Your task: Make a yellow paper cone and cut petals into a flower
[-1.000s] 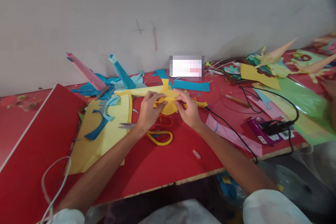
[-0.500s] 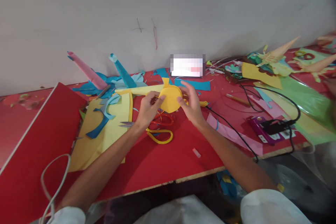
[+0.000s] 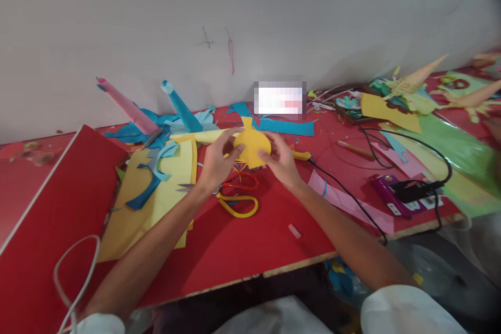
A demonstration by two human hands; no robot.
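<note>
A yellow paper cutout (image 3: 253, 147), rounded with a narrow tab at its top, is held up between both hands over the red table. My left hand (image 3: 219, 159) is closed on its left edge, thumb on the near face. On the opposite edge my right hand (image 3: 282, 160) pinches it with thumb and fingers. Just below lie scissors (image 3: 239, 206) with one red and one yellow handle loop, their blades pointing left, partly behind my left wrist. Blue paper offcuts (image 3: 151, 182) rest on yellow sheets (image 3: 172, 203) to the left.
Pink (image 3: 135, 112) and blue (image 3: 182, 109) paper cones stand at the back left. A bright screen (image 3: 279, 98) leans on the wall. To the right are a pink paper strip (image 3: 348, 201), a black cable (image 3: 348, 201) and a purple box (image 3: 391, 195). A red board (image 3: 62, 193) rises at left.
The yellow cutout has turned slightly in my hands. My right fingers, raised and spread before, have come down and closed around its right edge.
</note>
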